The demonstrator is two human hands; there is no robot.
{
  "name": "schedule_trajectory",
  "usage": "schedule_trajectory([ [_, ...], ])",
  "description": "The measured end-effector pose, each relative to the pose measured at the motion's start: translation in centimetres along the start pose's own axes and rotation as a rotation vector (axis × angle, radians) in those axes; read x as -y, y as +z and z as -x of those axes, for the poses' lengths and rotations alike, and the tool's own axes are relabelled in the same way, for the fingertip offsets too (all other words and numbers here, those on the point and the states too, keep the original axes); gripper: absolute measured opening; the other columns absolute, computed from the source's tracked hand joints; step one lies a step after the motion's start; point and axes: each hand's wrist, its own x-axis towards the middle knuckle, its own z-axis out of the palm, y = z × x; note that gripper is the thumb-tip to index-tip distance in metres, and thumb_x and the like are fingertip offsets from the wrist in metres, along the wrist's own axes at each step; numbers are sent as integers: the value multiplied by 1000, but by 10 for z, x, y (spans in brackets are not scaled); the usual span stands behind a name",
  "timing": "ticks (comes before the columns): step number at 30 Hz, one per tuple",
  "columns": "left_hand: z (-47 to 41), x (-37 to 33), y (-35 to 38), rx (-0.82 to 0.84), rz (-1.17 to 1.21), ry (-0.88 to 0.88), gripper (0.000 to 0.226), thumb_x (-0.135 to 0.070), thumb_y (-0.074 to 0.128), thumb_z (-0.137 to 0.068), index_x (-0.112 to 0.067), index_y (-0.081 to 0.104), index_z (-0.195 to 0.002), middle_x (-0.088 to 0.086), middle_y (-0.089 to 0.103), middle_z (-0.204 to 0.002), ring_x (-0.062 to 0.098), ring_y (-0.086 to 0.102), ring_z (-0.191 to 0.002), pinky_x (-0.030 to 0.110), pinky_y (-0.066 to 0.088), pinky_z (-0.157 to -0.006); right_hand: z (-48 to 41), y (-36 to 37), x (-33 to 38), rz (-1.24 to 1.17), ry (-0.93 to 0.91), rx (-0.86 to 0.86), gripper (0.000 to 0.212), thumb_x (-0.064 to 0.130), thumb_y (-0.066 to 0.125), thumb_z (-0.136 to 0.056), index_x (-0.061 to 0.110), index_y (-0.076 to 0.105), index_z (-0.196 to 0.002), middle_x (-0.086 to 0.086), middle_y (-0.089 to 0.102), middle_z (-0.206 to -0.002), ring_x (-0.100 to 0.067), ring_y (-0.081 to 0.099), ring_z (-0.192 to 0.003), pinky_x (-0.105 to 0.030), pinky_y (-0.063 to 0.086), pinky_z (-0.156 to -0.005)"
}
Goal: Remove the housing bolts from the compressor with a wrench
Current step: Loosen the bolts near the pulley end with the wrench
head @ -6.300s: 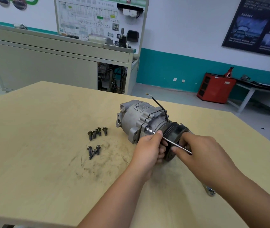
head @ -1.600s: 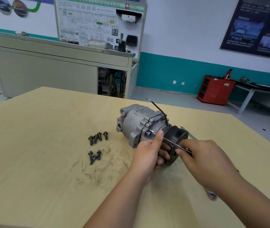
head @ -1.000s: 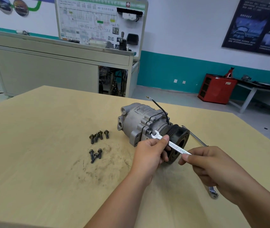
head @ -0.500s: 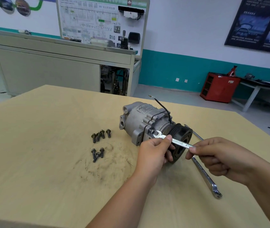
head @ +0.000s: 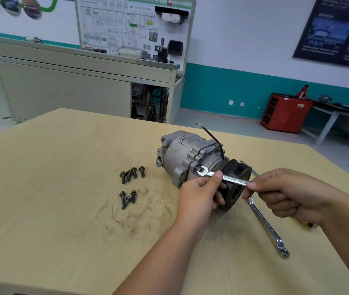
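Out around the middle of the table (head: 41, 177), on a scuffed, dirty patch, 7 loose bolts are already out: a row of 4 (head: 132, 173) and, just nearer the near edge, a clump of 3 (head: 127, 198). Right of those the compressor (head: 182, 153) lies on its side, closer to the far edge than the near one, silver body pointing left and the black pulley (head: 236, 177) at its right end, with a black wire (head: 213, 138) sticking up off the top. So the left hand (head: 199, 194) comes up from the near edge and sits against the front of the pulley, thumb pressed on top of the small wrench (head: 231, 179) and the other fingers curled under it, pinching the shaft near the head. Open end of that wrench sits right at a dark bolt head (head: 199, 168) on the housing flange; can't quite tell how far it's seated. Further right, the right hand (head: 282, 193) pinches the wrench's tail between thumb and forefinger, remaining fingers curled into the palm. Underneath that hand a 2nd, longer wrench (head: 265, 224) lies flat on the table, running from behind the pulley toward the near right, ring end at the near end. Under the right wrist something small and yellow-red (head: 306, 224) peeks out, too hidden to identify.
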Motion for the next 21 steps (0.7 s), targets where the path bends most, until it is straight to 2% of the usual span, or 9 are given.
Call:
schedule_trajectory([
  [4,-3,0,0,21,43,-32,33,-29,57,-93,-11,62,-66,-3,49,-41,6,31,-32,13,25,-35,5,3,7,51,-12,-30,24,21,62,-70,0,72,-72,1,24,-42,-6,16,-32,-12,15,-34],
  [7,-4,1,0,35,79,-72,34,-31,57,-92,-13,63,-64,-2,49,-42,6,31,-33,13,24,-35,11,8,11,168,-59,-120,19,14,62,-82,-2,70,-76,1,25,-43,-8,17,-36,-15,15,-35],
  [9,-5,1,-1,46,108,-96,36,-33,58,-92,-15,63,-61,-2,49,-43,6,30,-33,13,22,-35,15,15,12,353,-122,-228,23,16,61,-89,5,72,-72,2,30,-43,-9,22,-36,-18,19,-37],
  [12,-6,0,0,59,143,-120,36,-36,57,-92,-14,62,-64,-2,48,-42,5,30,-32,13,21,-34,23,29,11,689,-261,-418,26,25,63,-88,15,68,-65,7,39,-42,-7,33,-35,-17,22,-39],
  [14,-6,-1,0,66,151,-125,36,-37,56,-92,-12,62,-66,-2,48,-42,5,29,-32,13,20,-34,26,41,8,863,-308,-535,25,27,60,-90,17,60,-67,7,46,-50,-7,42,-47,-21,30,-45],
  [16,-6,-1,0,64,148,-121,39,-37,55,-93,-15,61,-61,-1,48,-43,6,30,-32,13,21,-35,28,52,4,1013,-319,-622,24,31,53,-93,19,50,-72,7,47,-61,-11,43,-60,-26,29,-53],
  [19,-5,-1,0,66,174,-110,47,-31,50,-97,-18,54,-52,0,49,-44,6,29,-32,13,20,-35,31,62,-1,1060,-336,-659,28,38,41,-96,21,41,-73,6,46,-62,-11,42,-60,-20,25,-49],
  [21,-5,-1,1,73,201,-110,43,-26,46,-99,-14,50,-58,0,47,-43,5,28,-32,12,18,-34,32,64,-2,1016,-336,-660,28,37,39,-96,20,43,-73,5,47,-62,-11,45,-60,-21,29,-50],
])
